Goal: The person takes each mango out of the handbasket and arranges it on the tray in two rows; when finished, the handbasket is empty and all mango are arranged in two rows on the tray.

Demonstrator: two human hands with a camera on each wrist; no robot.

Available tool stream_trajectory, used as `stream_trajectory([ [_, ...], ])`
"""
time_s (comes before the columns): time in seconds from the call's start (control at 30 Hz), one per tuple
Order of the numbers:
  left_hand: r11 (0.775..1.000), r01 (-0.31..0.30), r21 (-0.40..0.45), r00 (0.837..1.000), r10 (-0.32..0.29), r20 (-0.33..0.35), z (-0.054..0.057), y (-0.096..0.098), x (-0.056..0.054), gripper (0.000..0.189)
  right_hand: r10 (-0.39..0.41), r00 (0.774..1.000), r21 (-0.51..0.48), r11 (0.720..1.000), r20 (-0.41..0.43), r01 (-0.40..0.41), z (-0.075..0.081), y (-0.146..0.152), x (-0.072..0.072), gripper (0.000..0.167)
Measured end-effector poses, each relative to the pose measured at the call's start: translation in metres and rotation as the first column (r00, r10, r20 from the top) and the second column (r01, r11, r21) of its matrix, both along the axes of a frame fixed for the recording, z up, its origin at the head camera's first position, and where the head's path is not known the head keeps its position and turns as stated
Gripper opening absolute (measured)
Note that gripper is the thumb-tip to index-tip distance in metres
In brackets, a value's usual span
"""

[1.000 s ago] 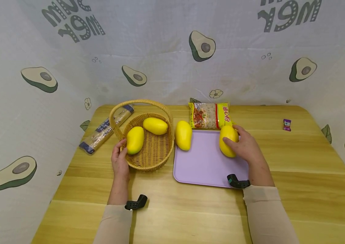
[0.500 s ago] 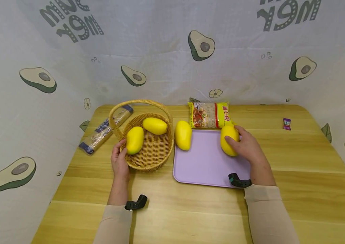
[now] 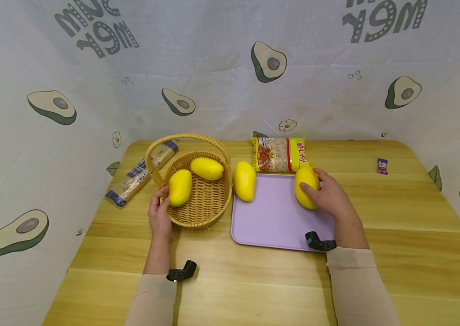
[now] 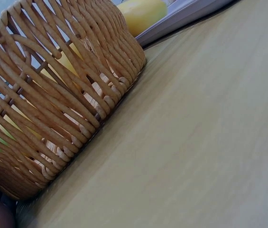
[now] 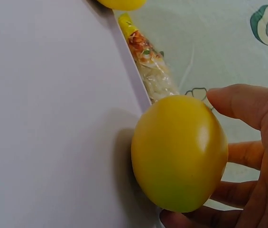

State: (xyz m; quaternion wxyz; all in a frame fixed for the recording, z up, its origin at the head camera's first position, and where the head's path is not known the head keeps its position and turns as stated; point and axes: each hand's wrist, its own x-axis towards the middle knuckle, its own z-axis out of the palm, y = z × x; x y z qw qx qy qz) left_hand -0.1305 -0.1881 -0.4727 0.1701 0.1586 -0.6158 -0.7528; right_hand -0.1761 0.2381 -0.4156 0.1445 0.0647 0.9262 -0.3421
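Observation:
My left hand (image 3: 159, 217) holds the left side of a round wicker basket (image 3: 213, 217) with a tall arched handle. Two yellow mangoes (image 3: 180, 188) lie inside; one shows a green tip. In the left wrist view the woven wall of the basket (image 4: 72, 95) fills the upper left. My right hand (image 3: 331, 195) grips another mango (image 3: 306, 188) at the right part of a lilac tray (image 3: 270, 222). Thumb and fingers curve around that mango (image 5: 179, 152) in the right wrist view. One more mango (image 3: 244, 181) lies across the tray's left edge, beside the basket.
Behind the tray lies a yellow food packet (image 3: 278, 154). A long clear-and-blue packet (image 3: 136, 176) is left of the basket, partly behind it. A small purple wrapped candy (image 3: 382, 166) sits far right on the wooden table (image 3: 254, 285). A printed cloth (image 3: 221, 59) hangs around it.
My right hand and the mango in it have shifted very slightly to the right. The left hand and the basket have stayed in place.

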Motion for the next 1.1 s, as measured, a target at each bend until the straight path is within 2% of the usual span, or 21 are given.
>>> stream_trajectory([
  [0.17,1.000,0.002,0.006,1.000,-0.002,-0.001,-0.001,0.000,0.000,0.033,-0.005,1.000,-0.005,1.000,-0.012,0.005,0.001,0.001,0.002,0.092],
  [0.3,1.000,0.011,0.004,1.000,-0.011,-0.003,-0.001,0.000,0.000,0.032,-0.023,0.998,0.016,1.000,-0.058,0.024,0.006,0.000,0.005,0.090],
  [0.5,1.000,0.012,0.002,1.000,-0.012,-0.019,-0.001,0.000,0.000,0.032,-0.050,0.983,0.029,0.998,-0.175,0.056,0.026,-0.009,0.014,0.083],
  [0.6,1.000,0.007,0.007,1.000,-0.007,-0.023,-0.001,0.000,-0.001,0.033,-0.033,0.976,0.022,0.999,-0.215,0.038,0.039,-0.019,0.020,0.080],
  [0.73,1.000,0.006,0.007,1.000,-0.006,-0.013,0.000,0.000,-0.001,0.033,0.044,0.964,0.021,0.999,-0.261,-0.040,0.056,-0.036,0.031,0.076],
  [0.83,1.000,0.007,0.002,1.000,-0.007,-0.006,0.000,0.000,-0.001,0.033,0.129,0.944,0.045,0.992,-0.305,-0.121,0.062,-0.050,0.037,0.072],
  [0.97,1.000,0.009,0.005,1.000,-0.009,-0.001,0.000,-0.001,-0.001,0.033,0.221,0.916,0.029,0.974,-0.335,-0.224,0.062,-0.071,0.043,0.066],
  [1.1,1.000,0.010,0.001,1.000,-0.010,0.002,-0.001,-0.001,0.001,0.033,0.309,0.885,-0.020,0.942,-0.349,-0.336,0.055,-0.097,0.049,0.064],
])
